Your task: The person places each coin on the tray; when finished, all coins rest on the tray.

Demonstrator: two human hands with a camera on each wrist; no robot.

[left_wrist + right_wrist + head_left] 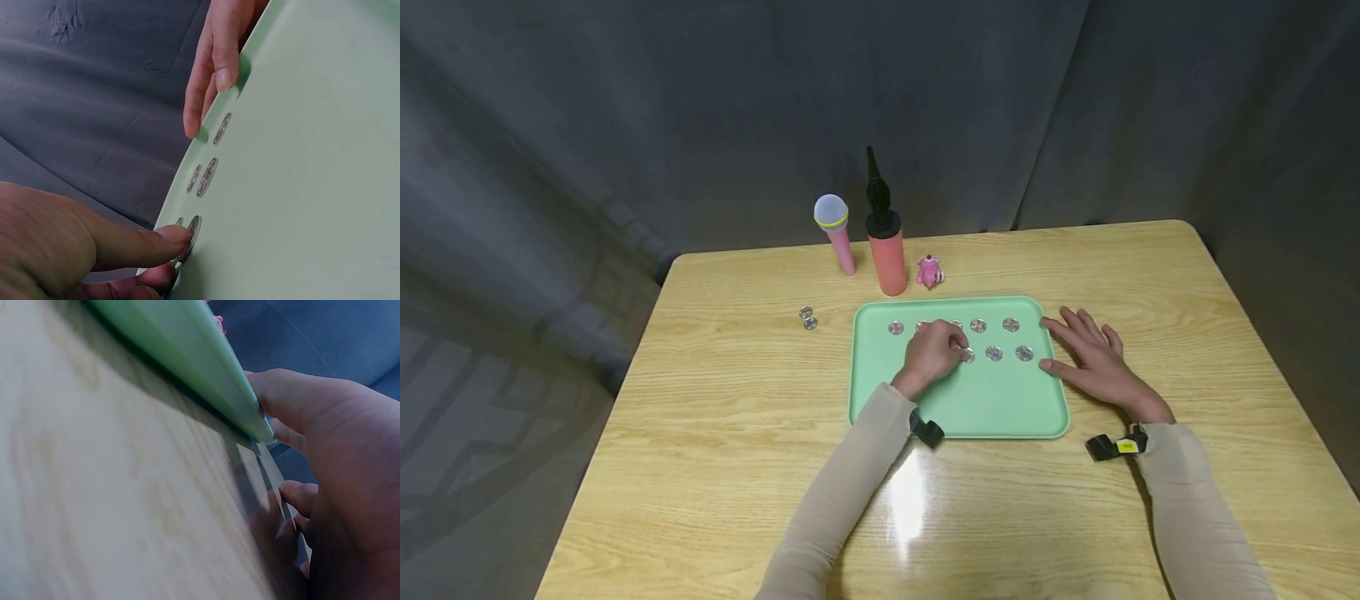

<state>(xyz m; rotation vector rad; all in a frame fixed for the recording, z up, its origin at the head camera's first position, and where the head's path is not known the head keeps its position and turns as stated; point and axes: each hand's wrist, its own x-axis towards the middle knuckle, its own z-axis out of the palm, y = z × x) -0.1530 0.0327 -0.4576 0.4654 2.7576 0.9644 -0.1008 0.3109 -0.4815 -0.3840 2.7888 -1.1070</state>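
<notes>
A green tray lies on the table with several silver coins in two rows, among them one coin near its right end. My left hand reaches over the tray and pinches a coin at the inner end of the near row. In the left wrist view the thumb lies against that coin, and the hand hides part of the far row. My right hand touches the tray's right rim with thumb and forefinger, its fingers spread.
Several more coins lie together on the table left of the tray. Behind the tray are a pink toy microphone, a red hand pump with a black nozzle and a small pink figurine. A dark curtain hangs behind.
</notes>
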